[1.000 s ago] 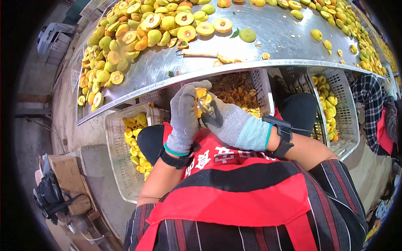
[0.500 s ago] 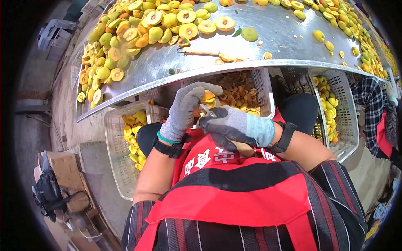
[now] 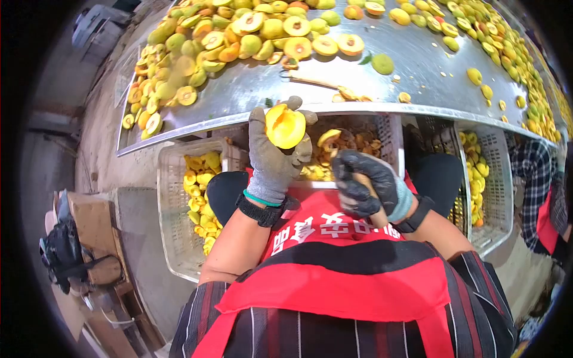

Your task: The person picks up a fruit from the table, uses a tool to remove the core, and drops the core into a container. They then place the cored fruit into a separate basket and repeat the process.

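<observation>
- Nearest: wearer's red apron (image 3: pixel 331 283), pale lettering across it.
- Right hand (image 3: pixel 367 182), gloved, in front of the apron: fingers wrapped round a wooden-handled tool (image 3: pixel 379 218). Working end lost to blur and glove; shape cannot be told.
- Left hand (image 3: pixel 280 143), gloved, palm up just short of the table edge: fingers cupped round a fruit half (image 3: pixel 285 127). Bright yellow, hollow side up, no stone visible; coring of this piece looks finished, or nearly so.
- Curved fruit strip (image 3: pixel 329 138) between the hands, above the middle crate. Held or in the air: cannot tell.
- Left crate (image 3: pixel 165 224), beside the knee: a good heap of yellow pieces (image 3: pixel 206 206), many scooped out; reads as finished work.
- Middle crate (image 3: pixel 391 140): brownish scraps (image 3: pixel 361 140), yellow bits at the near side; reads as waste.
- Right crate (image 3: pixel 501 194): more yellow pieces (image 3: pixel 477 173).
- Metal table (image 3: pixel 427 83) beyond: second tool (image 3: pixel 313 79) lying near the edge; large pile of fruit (image 3: pixel 256 39), many halves with brown centres. Plenty left, by my judgement.
- Far right: another long pile (image 3: pixel 501 53); a co-worker's plaid sleeve (image 3: pixel 531 170) below it.
</observation>
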Tool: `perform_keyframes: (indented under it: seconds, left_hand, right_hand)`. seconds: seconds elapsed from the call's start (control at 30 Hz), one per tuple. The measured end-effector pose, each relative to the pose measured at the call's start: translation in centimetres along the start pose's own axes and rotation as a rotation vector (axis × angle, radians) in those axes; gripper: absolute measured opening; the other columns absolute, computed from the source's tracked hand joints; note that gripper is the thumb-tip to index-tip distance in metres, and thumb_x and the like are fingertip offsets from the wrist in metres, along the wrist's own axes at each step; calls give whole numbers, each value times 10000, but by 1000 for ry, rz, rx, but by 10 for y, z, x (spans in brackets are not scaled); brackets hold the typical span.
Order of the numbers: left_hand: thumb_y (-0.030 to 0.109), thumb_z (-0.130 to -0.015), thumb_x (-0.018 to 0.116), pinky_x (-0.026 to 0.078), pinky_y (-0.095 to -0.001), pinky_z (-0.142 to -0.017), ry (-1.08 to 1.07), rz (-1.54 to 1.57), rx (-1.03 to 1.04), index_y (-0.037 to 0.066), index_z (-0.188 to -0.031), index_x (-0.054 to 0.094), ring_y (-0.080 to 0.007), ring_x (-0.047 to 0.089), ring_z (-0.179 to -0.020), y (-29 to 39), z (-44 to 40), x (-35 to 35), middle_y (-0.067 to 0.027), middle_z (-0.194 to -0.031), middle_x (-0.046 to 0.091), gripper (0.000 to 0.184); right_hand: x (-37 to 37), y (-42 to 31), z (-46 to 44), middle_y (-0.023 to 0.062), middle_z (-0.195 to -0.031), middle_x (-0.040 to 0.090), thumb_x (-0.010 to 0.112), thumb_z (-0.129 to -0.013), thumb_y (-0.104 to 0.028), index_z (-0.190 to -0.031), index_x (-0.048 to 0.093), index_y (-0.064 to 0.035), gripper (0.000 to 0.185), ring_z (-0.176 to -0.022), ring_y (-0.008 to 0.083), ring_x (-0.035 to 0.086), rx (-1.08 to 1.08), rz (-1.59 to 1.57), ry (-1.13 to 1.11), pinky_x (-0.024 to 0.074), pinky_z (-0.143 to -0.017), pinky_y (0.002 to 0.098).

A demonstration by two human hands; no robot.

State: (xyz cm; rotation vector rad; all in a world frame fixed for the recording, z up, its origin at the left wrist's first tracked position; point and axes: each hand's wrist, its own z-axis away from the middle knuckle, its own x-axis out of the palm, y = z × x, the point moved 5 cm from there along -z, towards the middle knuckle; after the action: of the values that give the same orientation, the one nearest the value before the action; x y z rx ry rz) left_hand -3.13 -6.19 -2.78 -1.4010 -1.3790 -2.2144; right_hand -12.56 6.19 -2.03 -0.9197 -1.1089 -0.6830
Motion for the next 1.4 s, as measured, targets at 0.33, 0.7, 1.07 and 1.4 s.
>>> perform_keyframes:
  seconds: [0.33,0.7,1.07,1.4]
  left_hand:
    - [331,-862,528,455,-329,-815,486,-1822,136,-16,-1110,551,-256,584,-944,194,65,-93,-146,-1028,611,427]
    - [356,-720,675,437,-396,-860,647,-2420,-35,59,-1171,520,-338,544,-1039,230,-107,-149,-204,-1108,579,562]
    - [25,-806,545,461,-201,-484,162,-832,-11,46,-1179,475,-134,602,-602,110,-43,-40,-89,-784,611,381]
    - [138,-839,565,465,-225,-790,-147,-450,-79,8,-1325,353,-129,555,-933,23,17,26,-110,-1110,552,546]
  right_hand:
    - [-49,-15,21,56,-544,455,414,-924,-284,-878,478,-29,267,-359,137,416,-94,44,260,353,-387,271]
    - [-43,-22,15,59,-582,492,425,-920,-274,-898,504,-33,254,-382,128,432,-179,325,389,368,-391,243]
    - [7,-34,-21,72,-586,525,520,-899,-214,-1082,443,-32,270,-420,145,511,-158,728,372,427,-400,248]
    - [29,-39,-26,197,-783,582,554,-860,-270,-1012,492,-17,302,-756,378,577,-308,1417,490,463,-667,418]
